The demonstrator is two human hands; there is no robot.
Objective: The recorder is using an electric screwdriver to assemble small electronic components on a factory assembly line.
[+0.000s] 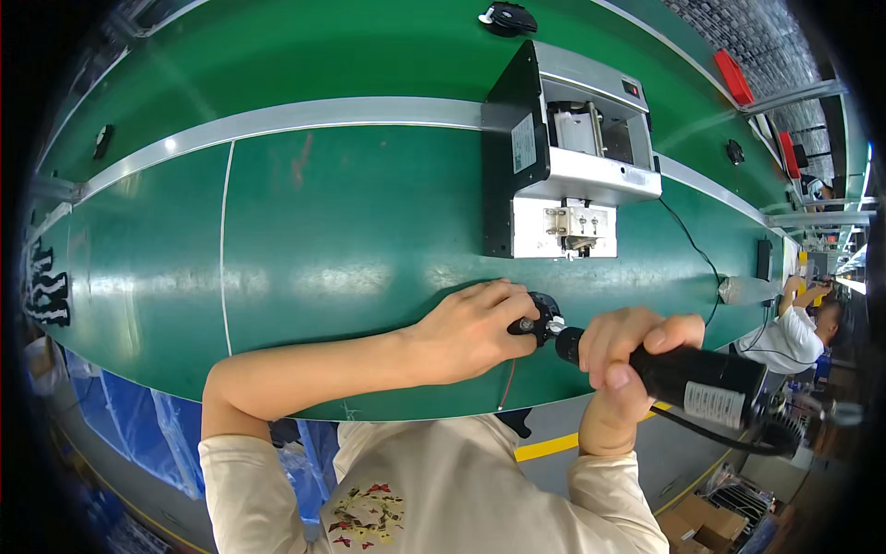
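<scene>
Grey machine box point(563, 157), green conveyor belt point(351, 240)

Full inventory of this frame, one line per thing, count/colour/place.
green work surface: 1, green, fills the middle of the view
metal rail: 1, silver, running across the surface
boxy machine: 1, black and silver, upper centre right
small black part: 1, black, under the left hand's fingers
electric screwdriver: 1, black, tip at the small part
cardboard boxes: some, brown, floor, lower right
co-worker: 1, white top, far right
left hand: 1, on the small part
right hand: 1, gripping the screwdriver
</scene>
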